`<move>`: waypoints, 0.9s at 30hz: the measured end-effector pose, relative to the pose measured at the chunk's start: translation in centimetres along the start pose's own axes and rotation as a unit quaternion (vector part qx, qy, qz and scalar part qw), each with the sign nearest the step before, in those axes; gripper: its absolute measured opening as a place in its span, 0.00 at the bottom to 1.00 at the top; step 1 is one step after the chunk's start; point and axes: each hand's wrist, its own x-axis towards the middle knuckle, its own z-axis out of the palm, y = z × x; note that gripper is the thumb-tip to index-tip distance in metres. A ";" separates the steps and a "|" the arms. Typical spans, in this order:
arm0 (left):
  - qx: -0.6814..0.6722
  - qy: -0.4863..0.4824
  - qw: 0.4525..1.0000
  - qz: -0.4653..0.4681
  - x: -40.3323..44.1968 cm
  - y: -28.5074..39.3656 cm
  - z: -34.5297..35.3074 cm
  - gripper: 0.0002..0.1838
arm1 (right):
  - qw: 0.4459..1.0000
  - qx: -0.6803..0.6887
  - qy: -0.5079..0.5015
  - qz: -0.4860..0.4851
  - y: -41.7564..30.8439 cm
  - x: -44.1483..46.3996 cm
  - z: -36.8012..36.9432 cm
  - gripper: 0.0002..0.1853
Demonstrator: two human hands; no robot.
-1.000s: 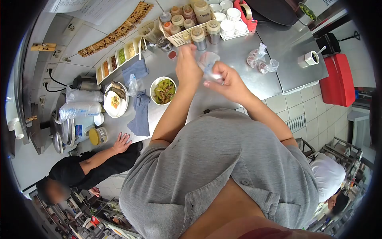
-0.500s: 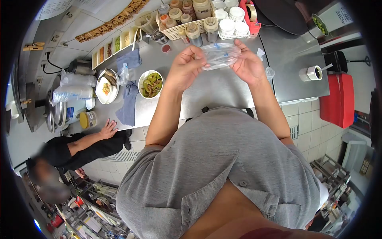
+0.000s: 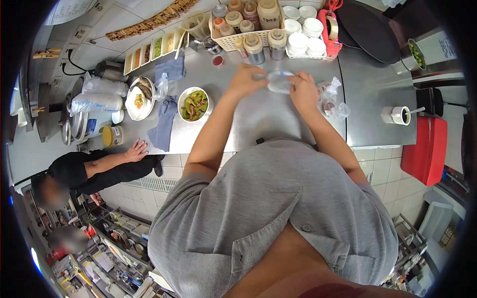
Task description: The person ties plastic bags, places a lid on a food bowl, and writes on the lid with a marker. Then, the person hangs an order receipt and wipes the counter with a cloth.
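Half a second ago the clear plastic bag (image 3: 280,83) was stretched wide between both hands; now it shows as a shorter, rounded shape, and the small tied bags (image 3: 328,107), mostly hidden then behind the right hand, have come into view. The bag is held above the steel counter (image 3: 263,119), in front of the person's chest. Its long axis runs left to right, roughly along the counter's front edge, one end toward each hand. The right hand (image 3: 304,89) pinches its right end between fingers and thumb. The left hand (image 3: 246,81) is blurred, its bent fingers pointing at the other end; whether they grip it I cannot tell.

Just beyond stand two sauce bottles (image 3: 254,51), backed by a bottle basket (image 3: 233,43) and stacked white dishes (image 3: 298,43). The tied bags lie near the right wrist. A bowl of green peppers (image 3: 194,104) sits beside the left forearm, with blue cloths (image 3: 162,125) farther left. A co-worker's hand (image 3: 135,150) rests on the counter edge.
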 end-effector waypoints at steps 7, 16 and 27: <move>0.267 0.064 0.914 -0.298 5.8 -8.5 -5.4 0.30 | 0.988 0.015 -0.151 -0.024 2.1 -4.8 1.9 0.11; 0.118 0.187 0.975 0.006 0.5 -5.5 0.3 0.21 | 0.979 0.054 -0.196 0.015 2.2 -5.0 3.5 0.15; 0.125 0.053 0.974 0.179 -7.4 0.6 7.6 0.14 | 0.977 0.027 -0.207 0.036 1.1 -5.4 3.5 0.24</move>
